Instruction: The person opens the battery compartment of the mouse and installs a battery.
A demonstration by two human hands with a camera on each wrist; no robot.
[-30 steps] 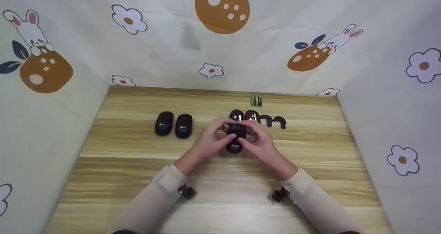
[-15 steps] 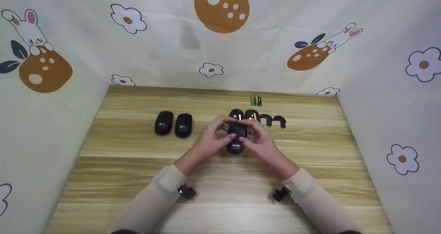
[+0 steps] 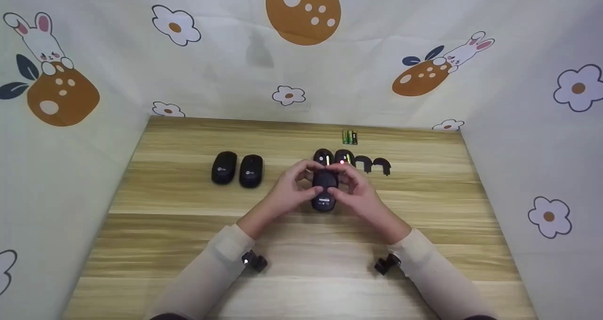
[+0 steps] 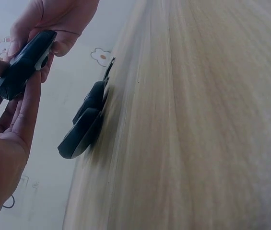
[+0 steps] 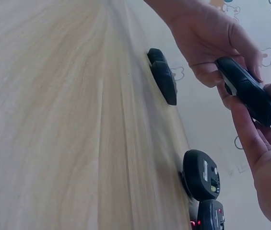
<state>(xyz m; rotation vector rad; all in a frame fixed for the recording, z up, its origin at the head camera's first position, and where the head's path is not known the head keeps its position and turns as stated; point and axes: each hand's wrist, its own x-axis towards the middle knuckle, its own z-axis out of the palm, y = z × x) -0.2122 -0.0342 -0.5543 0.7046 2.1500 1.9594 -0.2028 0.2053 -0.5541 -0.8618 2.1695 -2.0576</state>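
Observation:
A black computer mouse (image 3: pixel 324 203) is held between both hands above the table, its underside with a pale label turned up toward the head camera. My left hand (image 3: pixel 288 188) grips its left side, thumb on the underside. From the right, my right hand (image 3: pixel 359 190) grips the other side, its thumb on the underside too. Both wrist views show the held mouse (image 4: pixel 22 67) pinched by the fingers, raised off the wood. Just beyond the hands lie two upturned mice, the left one (image 3: pixel 323 157) and the right one (image 3: pixel 345 156), their battery bays uncovered; the right one glows red.
Two more black mice, one (image 3: pixel 224 168) beside another (image 3: pixel 251 171), sit upright on the left of the wooden table (image 3: pixel 188 244). Two U-shaped black covers (image 3: pixel 381 165) lie right of the upturned mice. Several small batteries (image 3: pixel 349 137) stand grouped behind. Patterned cloth walls surround the table.
The held mouse has tilted so that more of its labelled underside faces the head camera, and it has shifted slightly right and nearer. Both hands keep their grip and have barely moved.

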